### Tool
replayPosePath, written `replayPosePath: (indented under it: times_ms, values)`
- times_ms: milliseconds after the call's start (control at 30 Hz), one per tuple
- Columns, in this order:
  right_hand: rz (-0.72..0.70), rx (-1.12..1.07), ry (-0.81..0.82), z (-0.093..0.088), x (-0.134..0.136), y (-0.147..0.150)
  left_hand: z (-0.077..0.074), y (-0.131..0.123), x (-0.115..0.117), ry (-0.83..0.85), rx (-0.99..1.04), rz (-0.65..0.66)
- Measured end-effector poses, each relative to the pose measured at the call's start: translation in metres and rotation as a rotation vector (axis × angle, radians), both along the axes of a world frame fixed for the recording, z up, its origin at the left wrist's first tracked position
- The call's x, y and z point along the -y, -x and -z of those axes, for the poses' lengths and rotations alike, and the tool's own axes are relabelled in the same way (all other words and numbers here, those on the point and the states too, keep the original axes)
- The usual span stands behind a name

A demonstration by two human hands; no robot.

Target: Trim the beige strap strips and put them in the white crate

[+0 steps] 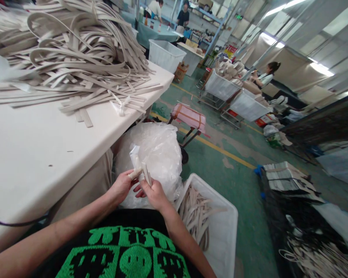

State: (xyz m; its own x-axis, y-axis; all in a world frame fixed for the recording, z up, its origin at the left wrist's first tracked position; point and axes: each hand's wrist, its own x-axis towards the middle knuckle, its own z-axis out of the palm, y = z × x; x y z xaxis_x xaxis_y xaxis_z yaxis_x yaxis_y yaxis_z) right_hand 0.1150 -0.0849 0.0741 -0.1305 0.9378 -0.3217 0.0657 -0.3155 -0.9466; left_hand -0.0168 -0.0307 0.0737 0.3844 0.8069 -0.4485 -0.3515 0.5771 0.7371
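Above the white plastic bags, my right hand is closed around short ends of beige strips that point upward. My left hand is beside it, its fingers pinched together. At its fingertips a pale piece shows; I cannot tell whether it is a strip end or a finger covering. A small white slip stands up just beyond the fingers, against the bulging clear plastic bag. To the left, a large heap of beige strips lies on the white table.
A white bin holding beige strips stands at my right. Ahead is a stool with a pink cushion. Filled white carts stand farther off, with a person beside them. Bundled strips lie at the right.
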Motion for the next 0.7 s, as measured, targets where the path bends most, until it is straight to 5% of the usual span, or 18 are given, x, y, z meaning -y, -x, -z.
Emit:
replayPosePath:
  times_ms: [167,333,533,700]
  values:
    - [0.014,0.080,0.011,0.007,-0.017,0.010,-0.004,0.001,-0.006,-0.044,-0.051,-0.102]
    - [-0.075,0.153,0.062,0.006,0.015,-0.001,-0.004,0.013,-0.023,0.046,-0.067,-0.299]
    - [-0.147,0.178,0.126,0.001,0.051,-0.021,0.007,0.015,-0.024,0.077,-0.075,-0.264]
    - [-0.008,0.240,0.010,0.001,0.022,-0.007,0.016,0.007,-0.011,-0.016,-0.109,-0.179]
